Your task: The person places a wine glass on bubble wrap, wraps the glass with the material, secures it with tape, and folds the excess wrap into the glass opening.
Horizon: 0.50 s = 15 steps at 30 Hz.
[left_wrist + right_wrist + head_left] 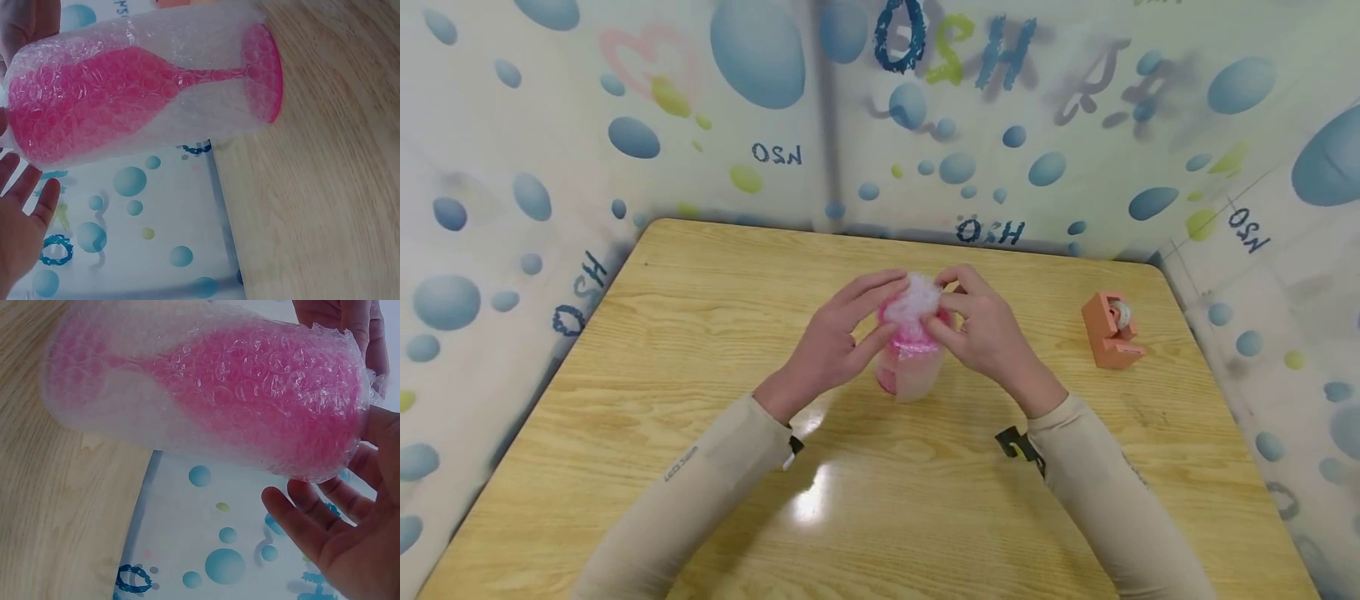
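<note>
A pink stemmed glass [119, 94] stands upright on the table, wound in clear bubble wrap [262, 375]. Its foot is down, and the bowl lies under the wrap's gathered upper end. From the left, my left hand [838, 333] pinches the wrap's upper edge with thumb and fingers. Opposite it, my right hand [988, 329] grips that edge, thumb nearer me and fingers bent over the far side. In the right wrist view, some of the right hand's [356, 531] other fingers stretch loosely beside the wrap. The exact fingertip contact is partly hidden.
An orange tape dispenser [1112, 333] with a roll in it stands toward the right of the wooden table [700, 283]. Behind the table hangs a white curtain [865, 125] with blue drops. Dark straps with small devices are on both wrists.
</note>
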### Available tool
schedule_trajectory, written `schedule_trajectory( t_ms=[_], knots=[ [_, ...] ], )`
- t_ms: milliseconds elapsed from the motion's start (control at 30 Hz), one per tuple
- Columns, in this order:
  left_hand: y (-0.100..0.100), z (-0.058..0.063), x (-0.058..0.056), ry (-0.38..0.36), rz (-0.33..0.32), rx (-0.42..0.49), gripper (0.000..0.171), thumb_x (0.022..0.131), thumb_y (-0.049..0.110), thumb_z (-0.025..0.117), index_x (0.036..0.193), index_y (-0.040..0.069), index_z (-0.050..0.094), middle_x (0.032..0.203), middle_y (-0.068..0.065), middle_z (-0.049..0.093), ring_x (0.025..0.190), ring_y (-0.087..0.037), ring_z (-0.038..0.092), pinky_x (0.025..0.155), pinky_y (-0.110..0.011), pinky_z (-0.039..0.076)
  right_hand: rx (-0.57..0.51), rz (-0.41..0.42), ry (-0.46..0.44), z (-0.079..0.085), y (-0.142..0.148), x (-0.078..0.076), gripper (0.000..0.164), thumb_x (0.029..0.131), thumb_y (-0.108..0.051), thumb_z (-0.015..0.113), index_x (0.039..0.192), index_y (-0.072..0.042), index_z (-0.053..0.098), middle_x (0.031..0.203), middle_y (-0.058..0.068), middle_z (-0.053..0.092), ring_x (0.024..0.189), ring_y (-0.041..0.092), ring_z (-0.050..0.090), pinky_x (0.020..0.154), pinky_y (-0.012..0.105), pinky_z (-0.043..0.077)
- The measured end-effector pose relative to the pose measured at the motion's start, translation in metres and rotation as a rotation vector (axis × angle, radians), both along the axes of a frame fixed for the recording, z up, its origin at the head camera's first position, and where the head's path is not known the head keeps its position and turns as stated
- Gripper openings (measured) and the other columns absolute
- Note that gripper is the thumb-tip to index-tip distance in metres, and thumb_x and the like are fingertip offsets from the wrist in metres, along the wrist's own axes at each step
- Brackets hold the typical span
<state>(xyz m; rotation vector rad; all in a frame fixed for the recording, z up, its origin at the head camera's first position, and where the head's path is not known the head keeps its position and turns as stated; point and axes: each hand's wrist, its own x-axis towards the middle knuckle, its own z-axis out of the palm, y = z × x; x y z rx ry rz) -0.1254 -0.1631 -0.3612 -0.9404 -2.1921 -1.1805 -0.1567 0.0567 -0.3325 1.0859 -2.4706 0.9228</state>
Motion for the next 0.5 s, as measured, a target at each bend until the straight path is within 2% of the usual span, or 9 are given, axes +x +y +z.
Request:
schedule_trajectory(
  t_ms=[67,167,233,333,433,500],
  knots=[
    [0.0001,0.0014,-0.0001,0.025,-0.015,-0.03,0.048,0.09,0.007,0.068,0.136,0.005,0.055,0.141,-0.009,0.052,0.13,-0.02,0.048,0.107,-0.036,0.041,-0.019,-0.003,-0.03,-0.0014,0.0002,-0.001,0.018,0.084,-0.011,0.073,0.07,-0.002,0.068,0.11,0.013,0.058,0.078,0.022,0.058,0.064,0.034,0.051],
    [0.0,0.003,-0.001,0.062,-0.034,-0.067,0.045,0.09,0.005,0.067,0.133,0.004,0.057,0.14,-0.01,0.054,0.129,-0.021,0.049,0.108,-0.035,0.04,-0.065,-0.013,-0.065,-0.0029,0.0004,-0.001,0.019,0.084,-0.01,0.074,0.069,-0.002,0.065,0.109,0.011,0.059,0.083,0.022,0.058,0.066,0.035,0.051],
    [0.0,0.0041,-0.002,0.084,-0.044,-0.088,0.043,0.09,0.003,0.066,0.132,0.003,0.058,0.138,-0.011,0.055,0.128,-0.021,0.051,0.108,-0.034,0.04,-0.098,-0.018,-0.09,-0.0033,0.0009,0.0002,0.019,0.084,-0.009,0.074,0.072,-0.002,0.062,0.107,0.011,0.06,0.087,0.021,0.059,0.073,0.036,0.054],
    [-0.0007,0.0048,-0.0029,0.108,-0.051,-0.119,0.041,0.09,0.003,0.065,0.13,0.002,0.059,0.136,-0.012,0.056,0.127,-0.023,0.052,0.108,-0.035,0.04,-0.132,-0.019,-0.129,-0.0032,0.0028,0.0033,0.017,0.085,-0.009,0.074,0.09,-0.001,0.061,0.105,0.011,0.061,0.09,0.023,0.061,0.08,0.04,0.057],
    [-0.002,0.0053,-0.0024,0.109,-0.041,-0.154,0.041,0.09,0.005,0.066,0.131,0.003,0.059,0.136,-0.011,0.056,0.127,-0.023,0.052,0.107,-0.037,0.04,-0.151,-0.003,-0.141,-0.0025,0.0058,0.0058,0.035,0.085,-0.009,0.074,0.116,-0.001,0.058,0.111,0.011,0.062,0.09,0.024,0.064,0.081,0.043,0.057],
    [-0.003,0.0054,-0.001,0.102,-0.023,-0.182,0.043,0.091,0.009,0.066,0.132,0.004,0.058,0.137,-0.009,0.056,0.128,-0.023,0.051,0.106,-0.04,0.04,-0.152,0.013,-0.103,-0.0026,0.008,0.0065,0.042,0.086,-0.009,0.073,0.124,-0.002,0.057,0.116,0.012,0.062,0.09,0.024,0.064,0.081,0.043,0.057]
  ],
)
